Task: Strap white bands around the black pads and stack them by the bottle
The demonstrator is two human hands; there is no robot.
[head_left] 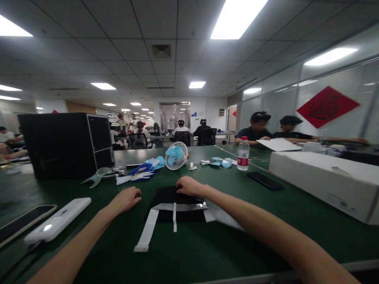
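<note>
A thin black panel (162, 194) lies on the green table in front of me, with a silver strip (186, 207) across it and white flat ribbon cables (149, 230) hanging toward me. At its far edge, my right hand (189, 186) has its fingers curled down onto the black surface; the fingertips are partly hidden. To the left of the panel, my left hand (127, 198) rests near the table, fingers loosely bent and a little apart, holding nothing. A small fan (177, 156) with light blue blades stands beyond the panel.
Blue-and-white gloves (137, 173) and loose blue fan blades (220, 162) lie farther back. A black box (65, 146), white power bank (59, 221) and phone (26, 221) are left. A water bottle (243, 154), dark phone (265, 180) and white carton (325, 181) are right. Co-workers sit beyond.
</note>
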